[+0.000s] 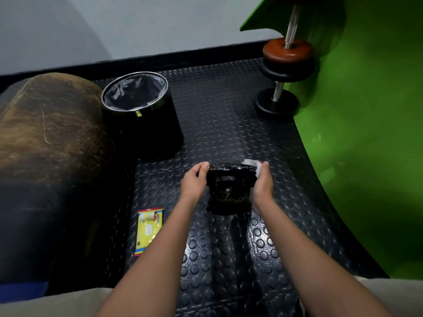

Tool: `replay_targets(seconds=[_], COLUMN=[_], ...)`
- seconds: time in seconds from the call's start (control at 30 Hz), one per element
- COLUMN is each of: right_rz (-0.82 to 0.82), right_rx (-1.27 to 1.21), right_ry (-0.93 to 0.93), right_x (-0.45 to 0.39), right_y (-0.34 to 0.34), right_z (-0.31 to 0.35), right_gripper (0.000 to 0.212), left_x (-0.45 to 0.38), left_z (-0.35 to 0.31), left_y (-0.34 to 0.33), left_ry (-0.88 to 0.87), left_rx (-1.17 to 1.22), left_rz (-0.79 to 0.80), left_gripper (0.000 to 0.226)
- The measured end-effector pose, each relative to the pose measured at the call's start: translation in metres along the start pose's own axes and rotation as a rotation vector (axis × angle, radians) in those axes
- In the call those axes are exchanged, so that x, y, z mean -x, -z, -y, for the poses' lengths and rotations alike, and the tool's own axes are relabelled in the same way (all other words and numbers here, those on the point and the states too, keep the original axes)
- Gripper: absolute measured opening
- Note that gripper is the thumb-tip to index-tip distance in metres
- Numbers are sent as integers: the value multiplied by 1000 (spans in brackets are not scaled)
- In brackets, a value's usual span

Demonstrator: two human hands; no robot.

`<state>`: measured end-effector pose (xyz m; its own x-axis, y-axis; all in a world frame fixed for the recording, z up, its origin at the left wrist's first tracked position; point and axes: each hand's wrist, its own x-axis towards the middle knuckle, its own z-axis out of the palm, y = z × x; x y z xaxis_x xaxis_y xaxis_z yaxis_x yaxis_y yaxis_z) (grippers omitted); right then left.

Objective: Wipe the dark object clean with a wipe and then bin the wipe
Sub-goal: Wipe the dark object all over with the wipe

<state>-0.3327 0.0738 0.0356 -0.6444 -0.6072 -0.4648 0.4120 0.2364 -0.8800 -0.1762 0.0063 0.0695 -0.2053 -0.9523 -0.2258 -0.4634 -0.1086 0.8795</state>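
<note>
A black, worn kettlebell [230, 186] stands on the studded rubber floor in the middle of the view. My left hand [194, 181] grips the left end of its handle. My right hand [263, 184] holds a white wipe [253, 165] against the right end of the handle; most of the wipe is hidden behind my fingers. A black bin [142, 115] with a grey liner and a metal rim stands open to the upper left of the kettlebell.
A yellow pack of wipes [148, 229] lies on the floor left of my left forearm. A worn brown padded bag [45, 145] fills the left side. A dumbbell [286, 65] leans on the green wall [366, 145] at the right.
</note>
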Motion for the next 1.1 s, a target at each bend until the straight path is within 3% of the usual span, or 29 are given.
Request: replay_targets(seconds=[0.1, 0.23, 0.4, 0.5, 0.7, 0.8, 0.87, 1.0, 1.1], right_rz=[56, -21, -25, -61, -69, -41, -7, 108, 76], right_rx=[-169, -218, -212, -46, 262, 284, 296, 89, 2], right_ry=[-170, -202, -92, 30, 290, 328, 279, -85, -105], right_x=[-2, -3, 7, 23, 26, 22, 15, -5, -7], right_y=[5, 3, -18, -32, -22, -14, -11, 1, 5], right_z=[-5, -9, 4, 5, 2, -3, -6, -12, -4], right_gripper=[61, 52, 55, 83, 62, 59, 62, 76, 81], left_x=[1, 3, 2, 3, 8, 8, 7, 8, 7], left_z=[-1, -1, 0, 1, 2, 3, 3, 3, 2], left_y=[-1, 0, -1, 0, 1, -1, -1, -1, -1], left_ry=[4, 5, 23, 38, 28, 33, 37, 43, 50], left_rx=[0, -2, -4, 2, -10, -5, 11, 33, 23], left_rz=[-5, -12, -30, -53, -59, -66, -73, -67, -59], left_gripper=[38, 39, 40, 40, 38, 39, 39, 38, 38])
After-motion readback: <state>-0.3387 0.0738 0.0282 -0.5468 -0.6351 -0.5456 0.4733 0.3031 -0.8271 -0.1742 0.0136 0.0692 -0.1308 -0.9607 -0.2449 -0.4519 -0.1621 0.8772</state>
